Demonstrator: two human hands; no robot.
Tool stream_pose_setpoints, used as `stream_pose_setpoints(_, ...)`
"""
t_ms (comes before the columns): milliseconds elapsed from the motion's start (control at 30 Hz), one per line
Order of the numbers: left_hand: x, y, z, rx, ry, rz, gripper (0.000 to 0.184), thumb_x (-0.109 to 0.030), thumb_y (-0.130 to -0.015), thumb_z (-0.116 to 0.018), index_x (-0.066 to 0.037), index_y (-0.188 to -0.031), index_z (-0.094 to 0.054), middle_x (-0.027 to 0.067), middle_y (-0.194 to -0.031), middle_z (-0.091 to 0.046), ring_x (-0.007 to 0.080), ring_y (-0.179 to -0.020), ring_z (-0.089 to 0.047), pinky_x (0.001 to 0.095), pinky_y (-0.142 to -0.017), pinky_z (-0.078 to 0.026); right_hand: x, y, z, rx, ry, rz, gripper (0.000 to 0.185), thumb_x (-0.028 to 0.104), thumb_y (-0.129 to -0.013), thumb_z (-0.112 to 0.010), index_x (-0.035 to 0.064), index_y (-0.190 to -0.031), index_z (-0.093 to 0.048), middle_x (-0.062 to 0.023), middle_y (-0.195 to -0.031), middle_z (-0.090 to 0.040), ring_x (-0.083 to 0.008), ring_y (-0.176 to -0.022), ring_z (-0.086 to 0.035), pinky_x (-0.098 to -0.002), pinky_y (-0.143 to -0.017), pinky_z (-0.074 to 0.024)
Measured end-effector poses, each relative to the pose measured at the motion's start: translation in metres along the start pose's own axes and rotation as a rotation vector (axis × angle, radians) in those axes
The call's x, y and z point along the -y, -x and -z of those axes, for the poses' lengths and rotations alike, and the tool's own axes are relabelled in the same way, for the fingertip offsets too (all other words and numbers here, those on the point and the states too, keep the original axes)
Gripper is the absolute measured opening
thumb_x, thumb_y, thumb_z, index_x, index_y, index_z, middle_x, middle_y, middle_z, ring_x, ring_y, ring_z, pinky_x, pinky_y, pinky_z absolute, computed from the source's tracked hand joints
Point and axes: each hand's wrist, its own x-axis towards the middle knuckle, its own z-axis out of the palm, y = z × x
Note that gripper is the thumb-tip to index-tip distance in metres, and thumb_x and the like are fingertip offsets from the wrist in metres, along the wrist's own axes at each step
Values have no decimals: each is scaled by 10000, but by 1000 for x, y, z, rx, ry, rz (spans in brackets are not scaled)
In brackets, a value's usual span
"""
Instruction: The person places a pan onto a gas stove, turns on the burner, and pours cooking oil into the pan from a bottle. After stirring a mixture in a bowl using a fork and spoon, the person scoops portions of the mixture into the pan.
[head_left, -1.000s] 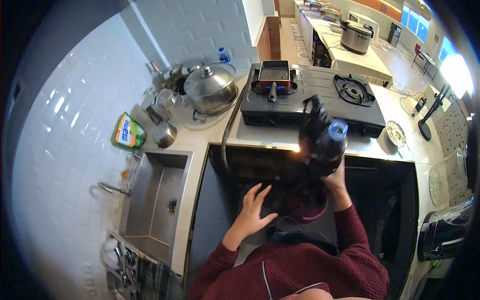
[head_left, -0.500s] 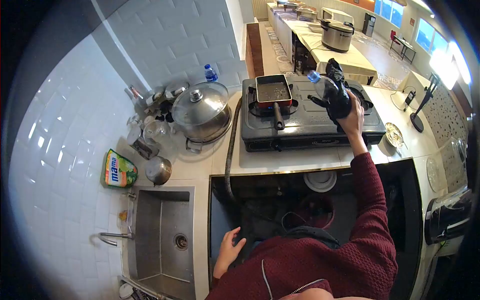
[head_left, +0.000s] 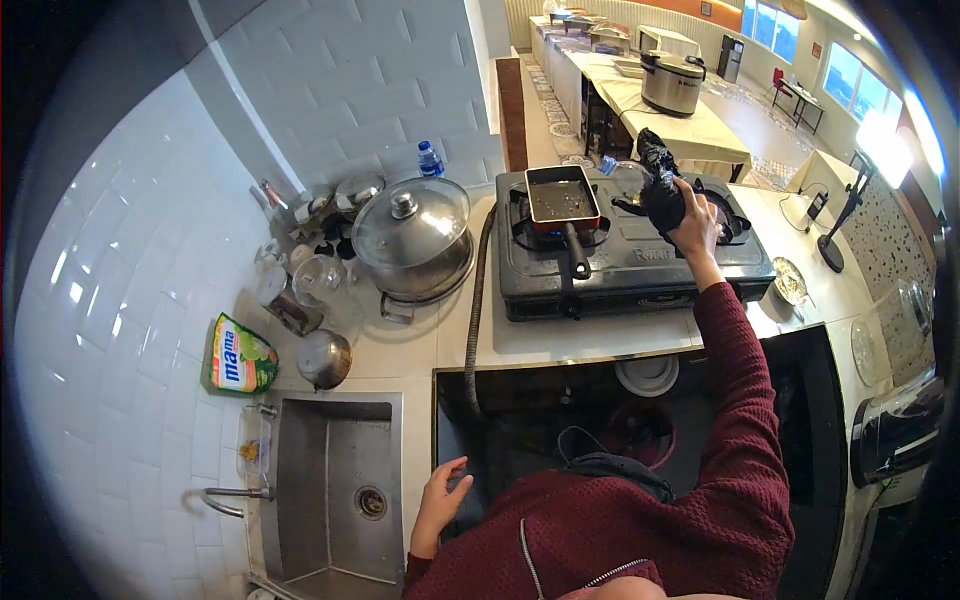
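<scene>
My right hand (head_left: pixel 697 222) is closed around a clear plastic bottle wrapped in a black plastic bag (head_left: pixel 662 190). The bottle leans left over the gas stove (head_left: pixel 635 265), its bluish neck end (head_left: pixel 609 165) nearest the pan. Just left of it, a small rectangular frying pan (head_left: pixel 562 200) with a red outside and dark handle sits on the left burner, where a bit of blue flame shows. A thin shiny layer with bubbles or droplets covers the pan's bottom. Low in the view, my left hand (head_left: pixel 440 503) hangs beside the sink, fingers apart and holding nothing.
A large lidded pot (head_left: pixel 415 235) stands left of the stove, near a gas hose (head_left: pixel 478 330). Further left are a small metal pot (head_left: pixel 323 359), a green pouch (head_left: pixel 243 356) and the sink (head_left: pixel 392 430). A small dish (head_left: pixel 790 282) lies at the stove's right.
The bottle in my right hand has moved left, closer to the pan. My left hand has shifted slightly left. The whole view has turned a little.
</scene>
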Motion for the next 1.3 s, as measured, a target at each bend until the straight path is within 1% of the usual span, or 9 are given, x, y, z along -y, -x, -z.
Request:
stream_pose_setpoints(100,2,1,1,-11,25,68,398,-204,-854,-636,-85,-1222,-543,106,-1152,-587,207,-1031,-572,328,-845,-457,0,-4,-7,9,3,11,704,359,-678,-760,390,-1284,-402,-33,-1009,-545,-311,-1048,-512,-641,-804,-399)
stream_pose_setpoints(200,6,1,0,-7,42,57,393,-196,-858,-630,-79,-1222,-541,104,-1160,-586,207,-1028,-574,333,-851,-458,1,-4,-7,32,41,16,702,364,-682,-756,391,-1287,-400,-36,-1008,-545,-307,-1045,-514,-645,-797,-396)
stream_pose_setpoints(300,7,0,1,3,28,85,386,-187,-860,-624,-75,-1220,-541,106,-1155,-589,205,-1021,-577,337,-854,-460,3,-5,-5,21,53,25,702,347,-684,-755,393,-1288,-401,-37,-1009,-546,-308,-1043,-515,-645,-792,-396)
stream_pose_setpoints(400,3,-1,3,16,1,84,382,-181,-862,-619,-75,-1220,-540,111,-1151,-593,209,-1019,-578,339,-860,-461,9,-6,3,61,118,34,690,327,-692,-748,394,-1286,-403,-34,-1008,-545,-309,-1043,-515,-643,-788,-395)
stream_pose_setpoints(700,3,-1,2,26,6,90,384,-201,-867,-619,-81,-1223,-541,112,-1165,-588,217,-1016,-578,339,-861,-459,11,-12,7,67,170,65,673,289,-698,-739,395,-1280,-418,-43,-1018,-537,-317,-1023,-514,-640,-790,-403)
stream_pose_setpoints(1000,5,3,-1,23,-12,94,388,-222,-871,-613,-89,-1227,-538,111,-1173,-582,226,-1022,-576,351,-867,-455,9,-14,3,44,187,111,686,278,-701,-731,401,-1293,-407,-58,-1028,-527,-317,-1044,-501,-636,-791,-403)
stream_pose_setpoints(1100,8,3,0,29,-22,101,388,-228,-872,-611,-93,-1228,-537,112,-1176,-580,229,-1024,-576,353,-872,-454,11,-16,3,79,211,99,684,264,-711,-720,407,-1298,-400,-55,-1042,-520,-312,-1060,-493,-627,-793,-402)
stream_pose_setpoints(1300,8,3,-1,26,-20,120,396,-241,-869,-613,-99,-1231,-537,111,-1183,-576,232,-1028,-578,355,-878,-453,10,-19,2,77,276,134,698,194,-725,-694,416,-1309,-382,-53,-1042,-515,-306,-1061,-487,-613,-782,-410)
